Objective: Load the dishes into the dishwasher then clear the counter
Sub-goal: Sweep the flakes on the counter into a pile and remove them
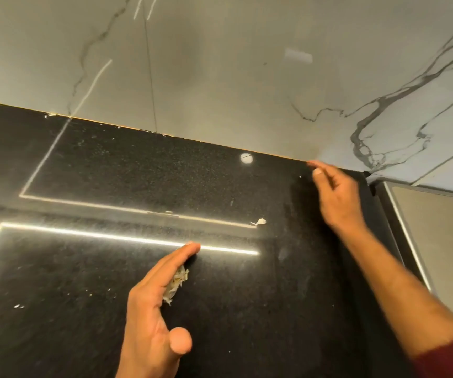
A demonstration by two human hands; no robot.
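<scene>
Left hand (154, 293) flat, fingers straight, cupping pale scraps (177, 282); right hand (337, 197) at counter (110, 173) back edge, grip unclear.

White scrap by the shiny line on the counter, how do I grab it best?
Pinch the white scrap from straight above, fingertip and thumb on its bulkier right end. It is thin and lies on the flat black counter, so nothing slides under. The right hand looks nearer; the left hand carries scraps.

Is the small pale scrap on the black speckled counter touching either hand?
No, the small pale scrap lies alone on the counter, clear of left hand and right hand.
</scene>
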